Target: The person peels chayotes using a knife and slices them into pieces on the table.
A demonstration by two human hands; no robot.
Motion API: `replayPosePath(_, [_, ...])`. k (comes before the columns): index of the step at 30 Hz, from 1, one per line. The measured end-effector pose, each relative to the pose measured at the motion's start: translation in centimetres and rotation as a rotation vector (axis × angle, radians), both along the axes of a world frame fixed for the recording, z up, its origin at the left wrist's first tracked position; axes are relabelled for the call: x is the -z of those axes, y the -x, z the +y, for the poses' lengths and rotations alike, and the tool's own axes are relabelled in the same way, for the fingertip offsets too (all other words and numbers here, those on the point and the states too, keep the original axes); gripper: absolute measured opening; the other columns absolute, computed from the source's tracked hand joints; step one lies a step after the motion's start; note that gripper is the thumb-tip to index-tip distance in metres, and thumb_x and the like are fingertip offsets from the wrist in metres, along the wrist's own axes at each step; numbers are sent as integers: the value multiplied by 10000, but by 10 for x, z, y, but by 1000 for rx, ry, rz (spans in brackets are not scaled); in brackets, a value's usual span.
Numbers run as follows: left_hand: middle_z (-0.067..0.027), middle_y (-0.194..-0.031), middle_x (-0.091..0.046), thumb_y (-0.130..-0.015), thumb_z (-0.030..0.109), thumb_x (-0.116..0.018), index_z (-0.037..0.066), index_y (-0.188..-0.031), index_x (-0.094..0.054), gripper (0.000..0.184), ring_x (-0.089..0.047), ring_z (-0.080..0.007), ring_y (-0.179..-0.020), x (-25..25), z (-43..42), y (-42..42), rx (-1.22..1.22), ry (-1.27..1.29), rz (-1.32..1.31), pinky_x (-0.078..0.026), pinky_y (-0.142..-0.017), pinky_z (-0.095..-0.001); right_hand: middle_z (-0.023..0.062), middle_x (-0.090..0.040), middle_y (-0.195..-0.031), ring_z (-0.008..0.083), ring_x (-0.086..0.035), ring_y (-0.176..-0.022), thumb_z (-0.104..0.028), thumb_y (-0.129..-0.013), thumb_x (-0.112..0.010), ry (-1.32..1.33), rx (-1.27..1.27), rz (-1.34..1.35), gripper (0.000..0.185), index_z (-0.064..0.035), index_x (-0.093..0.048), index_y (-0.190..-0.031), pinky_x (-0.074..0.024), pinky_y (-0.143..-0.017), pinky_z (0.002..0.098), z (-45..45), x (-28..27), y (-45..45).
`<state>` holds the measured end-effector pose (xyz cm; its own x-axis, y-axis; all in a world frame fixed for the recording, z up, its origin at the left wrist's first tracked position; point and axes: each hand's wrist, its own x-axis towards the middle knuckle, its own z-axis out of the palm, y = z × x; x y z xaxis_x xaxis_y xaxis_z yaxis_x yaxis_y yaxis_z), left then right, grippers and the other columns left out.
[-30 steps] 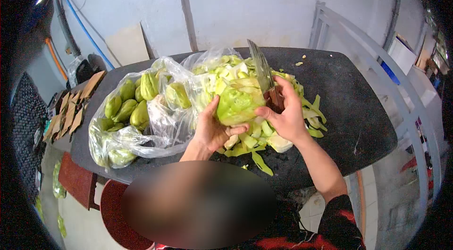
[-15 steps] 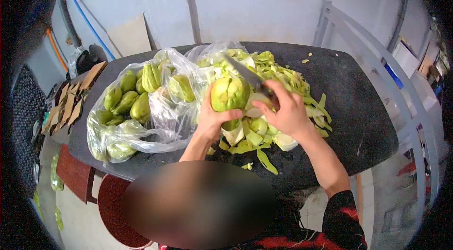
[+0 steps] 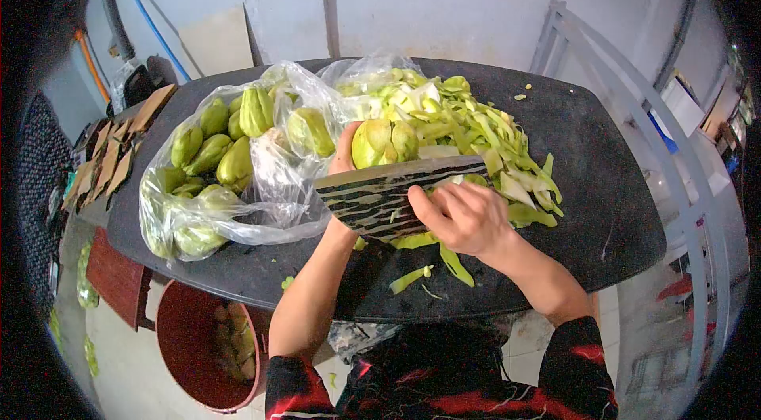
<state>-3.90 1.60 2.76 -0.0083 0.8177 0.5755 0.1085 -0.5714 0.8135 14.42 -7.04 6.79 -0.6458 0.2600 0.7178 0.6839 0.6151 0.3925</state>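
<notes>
Left hand (image 3: 346,149) grasping a chayote (image 3: 384,141) at the centre of the frame, much of that grip screened by the knife! Right hand (image 3: 464,218), just right of centre, clenched on the broad-bladed knife (image 3: 380,196), its dark-streaked face stretching across in front. The chayote sits against the left hand's inner side, right above the blade's upper edge: rounded, yellow-green, creased on top, lower part out of sight. Beyond it and rightward, a heap of green peelings (image 3: 468,123); left of centre, a clear plastic bag (image 3: 293,222) of whole chayotes (image 3: 210,153), all on the dark table (image 3: 610,158). Lower left, a reddish bucket (image 3: 174,341).
</notes>
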Motion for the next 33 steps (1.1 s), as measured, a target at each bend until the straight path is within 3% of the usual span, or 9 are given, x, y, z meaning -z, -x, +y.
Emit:
replayPosePath(4, [-126,-1049,-660,-706,214,-793,54,-1243,-508,629,-631,-223,-967,7,1,0,28,4,-68,-483,-862,-333,-10,-504,-631,136,-558,-537,-69,-761,-616,38,11,-14,299,-34,-616,-1058,-477,-469,270,-6,-2,-2])
replayPosePath(10, [-160,-1037,-666,-679,230,-799,61,-1278,-507,688,-651,-286,-970,-6,-13,-2,-78,-37,183,-488,-856,-359,-9,-510,-618,132,-541,-511,-31,-745,-618,53,6,22,286,-6,-632,-1030,-453,-440,267,0,11,-14])
replayPosePath(19, [-156,-1075,-671,-682,249,-808,73,-1308,-483,727,-654,-270,-984,-2,-12,-4,-79,-44,164,-493,-855,-355,-2,-465,-593,130,-518,-495,-43,-766,-600,54,21,7,263,7,-631,-1022,-434,-426,264,-10,7,-13])
replayPosePath(21, [-163,-1064,-672,-675,240,-807,39,-1306,-475,741,-655,-261,-985,-3,-16,-5,-86,-43,172,-491,-862,-347,1,-469,-596,131,-511,-489,-37,-766,-594,51,-32,24,260,9,-632,-1019,-419,-415,273,-1,10,-20])
replayPosePath(22, [-180,-1051,-674,-670,223,-798,-12,-1294,-468,744,-659,-270,-983,-2,-16,-7,126,-16,-65,-491,-873,-344,8,-479,-600,137,-509,-483,-32,-772,-589,58,29,20,259,19,-628,-1022,-409,-405,287,1,9,-21])
replayPosePath(23, [-192,-1045,-675,-673,204,-782,-47,-1283,-464,733,-662,-272,-980,-5,-22,-2,30,69,94,-491,-880,-340,13,-491,-607,144,-512,-481,-34,-771,-594,73,50,55,252,28,-629,-1013,-417,-410,285,9,15,-27])
replayPosePath(25, [-185,-1057,-679,-674,188,-773,-40,-1294,-460,731,-661,-256,-982,-12,-26,-3,-19,3,180,-493,-878,-341,-2,-481,-618,138,-567,-515,-101,-802,-586,45,126,65,180,-36,-609,-969,-489,-463,281,11,19,-34])
replayPosePath(32, [-134,-1064,-651,-729,193,-749,84,-1283,-512,612,-629,-232,-990,4,-19,-12,62,35,117,-477,-887,-327,-23,-441,-599,109,-525,-513,-125,-784,-601,27,47,-27,187,-66,-616,-960,-453,-439,259,-13,6,-11])
replayPosePath(33, [-131,-1079,-647,-734,190,-747,86,-1259,-528,578,-624,-214,-1000,-5,-27,-14,20,44,196,-475,-884,-321,-3,-424,-591,121,-497,-477,-58,-767,-619,51,-13,-23,205,-5,-651,-962,-421,-415,255,-19,0,-7])
